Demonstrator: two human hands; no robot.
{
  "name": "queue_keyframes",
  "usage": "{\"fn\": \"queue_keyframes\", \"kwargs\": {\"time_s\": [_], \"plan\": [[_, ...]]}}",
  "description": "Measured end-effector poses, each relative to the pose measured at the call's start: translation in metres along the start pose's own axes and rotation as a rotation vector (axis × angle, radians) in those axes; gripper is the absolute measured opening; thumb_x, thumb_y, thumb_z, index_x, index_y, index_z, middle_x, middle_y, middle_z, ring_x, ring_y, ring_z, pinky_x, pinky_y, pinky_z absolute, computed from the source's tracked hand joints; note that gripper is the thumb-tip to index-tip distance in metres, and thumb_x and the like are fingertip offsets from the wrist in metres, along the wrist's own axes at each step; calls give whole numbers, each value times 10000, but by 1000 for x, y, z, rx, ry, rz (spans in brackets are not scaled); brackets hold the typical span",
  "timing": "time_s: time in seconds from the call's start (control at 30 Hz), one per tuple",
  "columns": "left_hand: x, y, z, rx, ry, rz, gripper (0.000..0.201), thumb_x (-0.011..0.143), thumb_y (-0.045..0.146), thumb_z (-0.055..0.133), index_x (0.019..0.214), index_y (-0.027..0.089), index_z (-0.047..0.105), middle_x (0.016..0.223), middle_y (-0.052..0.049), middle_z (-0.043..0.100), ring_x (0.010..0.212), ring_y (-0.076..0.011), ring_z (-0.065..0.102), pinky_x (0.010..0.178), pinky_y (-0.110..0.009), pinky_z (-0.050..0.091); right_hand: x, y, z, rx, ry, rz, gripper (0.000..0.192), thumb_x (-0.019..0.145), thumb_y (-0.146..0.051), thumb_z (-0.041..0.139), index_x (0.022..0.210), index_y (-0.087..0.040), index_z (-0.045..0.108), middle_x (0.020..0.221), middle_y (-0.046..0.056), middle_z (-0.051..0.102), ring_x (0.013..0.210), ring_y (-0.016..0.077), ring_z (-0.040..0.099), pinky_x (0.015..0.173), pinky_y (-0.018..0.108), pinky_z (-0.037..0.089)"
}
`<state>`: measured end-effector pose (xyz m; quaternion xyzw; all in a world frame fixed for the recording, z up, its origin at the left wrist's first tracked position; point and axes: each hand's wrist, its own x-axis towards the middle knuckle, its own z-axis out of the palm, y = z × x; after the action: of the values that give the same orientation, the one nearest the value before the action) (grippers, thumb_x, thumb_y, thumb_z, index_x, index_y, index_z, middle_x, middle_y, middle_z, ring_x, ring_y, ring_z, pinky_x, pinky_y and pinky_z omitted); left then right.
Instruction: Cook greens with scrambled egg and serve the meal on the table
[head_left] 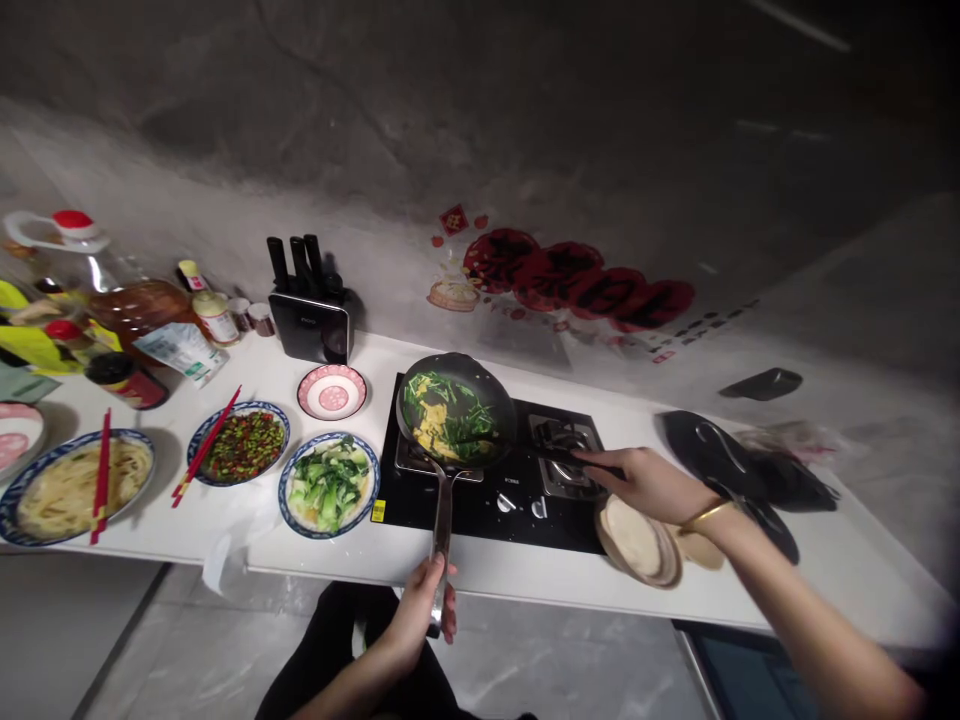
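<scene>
My left hand (421, 608) is wrapped round the metal handle of a dark wok (491, 385), which sits over the left burner of the stove. Green chives and yellow egg (444, 415) lie in the wok. Over the right burner, my right hand (637, 478) grips the handle of a black spatula (551, 455); its far end reaches into the wok among the food. Just left of the stove stands a plate of cooked greens (330, 485). A round wooden bowl or lid (637, 540) lies on the counter below my right hand.
The black gas stove (480, 508) is set in a white counter (255, 540). A knife block (309, 325), a pink dish (331, 392), a chopped-pepper dish (244, 445), a noodle bowl (75, 490) and an oil jug (139, 300) stand leftward. A black lid (705, 450) lies right.
</scene>
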<state>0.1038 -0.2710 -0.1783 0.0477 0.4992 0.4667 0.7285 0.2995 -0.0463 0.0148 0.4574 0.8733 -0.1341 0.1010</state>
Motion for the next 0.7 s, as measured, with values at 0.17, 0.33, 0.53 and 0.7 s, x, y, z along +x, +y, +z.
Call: {"fn": "queue_keyframes", "kwargs": {"time_s": [0.17,0.33,0.53,0.7], "plan": [[-2,-1,-2,18,-1,6,697,573,785,508,891,166,483,506,72,470,326,-76,425,326,-211,278,22,-54,43,-34,82,-25,366,858,-238,432,1163,-199,632,983,81,716,893,207,669,775,279,507],[-3,-2,-2,22,0,10,685,589,773,514,910,169,474,515,82,456,303,-51,361,312,-199,221,42,-90,56,-218,-93,62,397,891,-215,380,1249,-164,545,976,149,699,880,260,670,720,335,506],[-4,-3,1,16,16,6,679,599,778,499,911,175,471,514,91,441,291,-34,314,311,-190,193,53,-92,29,-233,-172,87,302,878,-206,402,1008,-151,668,926,165,700,879,270,666,716,323,483],[-5,-4,2,2,12,23,659,615,767,499,910,179,468,520,92,439,291,-29,310,316,-186,182,63,-88,12,-280,-189,101,332,875,-202,389,998,-102,681,1003,185,682,925,277,650,732,325,484]]}}
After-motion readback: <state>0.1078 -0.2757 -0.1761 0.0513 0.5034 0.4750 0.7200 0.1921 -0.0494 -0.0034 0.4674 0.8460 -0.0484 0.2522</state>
